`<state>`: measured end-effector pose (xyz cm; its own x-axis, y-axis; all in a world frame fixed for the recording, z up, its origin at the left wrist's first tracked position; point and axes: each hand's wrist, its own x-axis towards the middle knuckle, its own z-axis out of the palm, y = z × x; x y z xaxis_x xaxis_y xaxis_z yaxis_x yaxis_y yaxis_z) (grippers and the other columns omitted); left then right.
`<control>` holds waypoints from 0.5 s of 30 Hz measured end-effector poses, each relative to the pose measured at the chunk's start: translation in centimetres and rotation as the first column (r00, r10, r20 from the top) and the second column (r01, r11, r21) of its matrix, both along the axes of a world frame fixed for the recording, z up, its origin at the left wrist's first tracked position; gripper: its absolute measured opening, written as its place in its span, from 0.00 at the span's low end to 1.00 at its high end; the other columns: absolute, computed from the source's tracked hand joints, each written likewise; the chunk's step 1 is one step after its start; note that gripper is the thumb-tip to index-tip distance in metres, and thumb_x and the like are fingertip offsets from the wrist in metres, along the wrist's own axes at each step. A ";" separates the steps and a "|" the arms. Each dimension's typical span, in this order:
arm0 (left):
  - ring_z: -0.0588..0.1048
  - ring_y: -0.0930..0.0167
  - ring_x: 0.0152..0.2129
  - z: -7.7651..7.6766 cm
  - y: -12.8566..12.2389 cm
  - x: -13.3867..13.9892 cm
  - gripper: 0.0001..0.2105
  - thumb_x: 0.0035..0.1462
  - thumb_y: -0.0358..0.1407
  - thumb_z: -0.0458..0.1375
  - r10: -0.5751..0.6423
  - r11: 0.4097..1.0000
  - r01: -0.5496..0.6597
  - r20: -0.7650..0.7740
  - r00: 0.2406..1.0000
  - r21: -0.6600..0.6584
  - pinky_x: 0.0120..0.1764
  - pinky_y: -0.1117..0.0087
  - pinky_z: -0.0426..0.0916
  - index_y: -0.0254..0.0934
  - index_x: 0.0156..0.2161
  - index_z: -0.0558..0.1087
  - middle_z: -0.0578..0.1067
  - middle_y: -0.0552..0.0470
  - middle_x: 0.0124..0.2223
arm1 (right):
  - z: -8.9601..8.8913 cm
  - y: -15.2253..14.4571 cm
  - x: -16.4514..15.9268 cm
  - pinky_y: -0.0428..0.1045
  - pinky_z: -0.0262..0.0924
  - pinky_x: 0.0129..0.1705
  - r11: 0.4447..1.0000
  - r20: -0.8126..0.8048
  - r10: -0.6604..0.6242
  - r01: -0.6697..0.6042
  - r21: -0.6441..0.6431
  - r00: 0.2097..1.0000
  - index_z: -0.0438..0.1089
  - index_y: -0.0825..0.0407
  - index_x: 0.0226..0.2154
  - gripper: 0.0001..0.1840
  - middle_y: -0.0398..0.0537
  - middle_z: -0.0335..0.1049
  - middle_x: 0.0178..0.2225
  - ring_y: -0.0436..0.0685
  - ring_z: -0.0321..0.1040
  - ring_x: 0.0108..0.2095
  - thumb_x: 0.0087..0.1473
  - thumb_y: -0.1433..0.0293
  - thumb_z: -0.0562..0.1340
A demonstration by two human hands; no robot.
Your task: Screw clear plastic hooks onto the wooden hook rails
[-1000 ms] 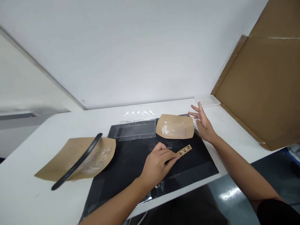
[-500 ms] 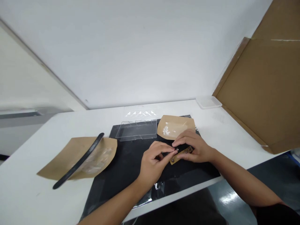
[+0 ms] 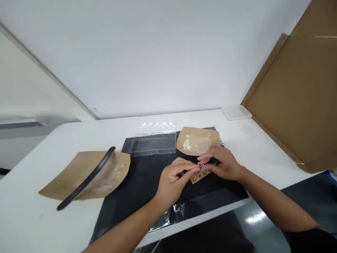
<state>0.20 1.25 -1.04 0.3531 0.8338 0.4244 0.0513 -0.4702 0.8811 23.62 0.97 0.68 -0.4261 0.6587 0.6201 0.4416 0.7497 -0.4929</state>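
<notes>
My left hand (image 3: 172,179) is pinched shut, thumb and forefinger together on a small shiny piece (image 3: 202,166), too small to name exactly. From the other side my right hand (image 3: 223,162) closes its thumb and forefinger on the same piece. Just beneath the fingertips lies a short yellowish bar (image 3: 197,178) with round metal studs, partly hidden by my right hand. Both hands work above a black mat (image 3: 142,182). Behind my right hand, a brown paper tray (image 3: 202,140) carries small white pieces (image 3: 186,143).
A clear plastic case (image 3: 152,144) sits at the mat's back edge. To the left, a black curved nail file (image 3: 86,181) lies across a brown paper sheet (image 3: 63,172) with clear pieces. A translucent lid (image 3: 237,112) and tall cardboard (image 3: 295,98) stand at right.
My right fingertips have come down and closed on the small shiny piece beside my left ones. More of the studded bar's near end is covered differently; the view has shifted slightly.
</notes>
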 end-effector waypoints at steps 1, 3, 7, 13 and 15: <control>0.82 0.65 0.35 0.1 0.1 -0.1 0.04 0.64 0.39 0.69 -0.009 1.000 0.009 -0.007 1.000 0.003 0.39 0.63 0.78 0.45 0.38 0.87 0.85 0.49 0.37 | 0.1 0.0 0.0 0.54 0.69 0.46 1.000 -0.013 -0.007 0.007 -0.011 1.000 0.77 0.46 0.49 0.11 0.43 0.84 0.34 0.55 0.79 0.35 0.67 0.60 0.69; 0.82 0.65 0.37 0.2 0.2 -0.3 0.04 0.65 0.38 0.68 -0.034 0.999 0.034 -0.022 0.999 0.007 0.39 0.64 0.78 0.45 0.39 0.87 0.86 0.48 0.38 | 0.2 -0.1 -0.1 0.53 0.69 0.46 1.000 -0.040 -0.005 0.004 -0.020 0.999 0.78 0.46 0.48 0.11 0.43 0.84 0.33 0.55 0.79 0.35 0.66 0.60 0.70; 0.81 0.65 0.38 0.4 0.4 -0.6 0.05 0.65 0.37 0.67 -0.099 0.995 0.100 -0.031 0.995 0.008 0.35 0.67 0.78 0.43 0.41 0.87 0.85 0.46 0.39 | 0.3 -0.1 -0.2 0.53 0.69 0.45 0.999 -0.093 0.009 -0.013 -0.041 0.996 0.78 0.46 0.44 0.11 0.42 0.84 0.34 0.54 0.79 0.34 0.63 0.59 0.72; 0.81 0.67 0.36 0.8 0.7 -0.8 0.04 0.65 0.33 0.66 -0.160 0.986 0.162 -0.050 0.986 0.038 0.32 0.70 0.76 0.42 0.41 0.86 0.84 0.46 0.39 | 0.1 -0.1 -0.1 0.51 0.67 0.43 0.999 -0.104 0.046 -0.049 -0.024 0.993 0.79 0.45 0.43 0.07 0.40 0.85 0.34 0.52 0.78 0.33 0.64 0.61 0.71; 0.80 0.68 0.36 0.9 0.7 -0.9 0.04 0.65 0.32 0.66 -0.151 0.984 0.157 -0.070 0.986 0.087 0.33 0.70 0.76 0.41 0.41 0.85 0.85 0.47 0.39 | 0.2 -0.1 -0.2 0.51 0.67 0.44 0.999 -0.092 0.053 -0.054 -0.010 0.994 0.80 0.45 0.42 0.06 0.39 0.84 0.33 0.51 0.78 0.32 0.65 0.61 0.71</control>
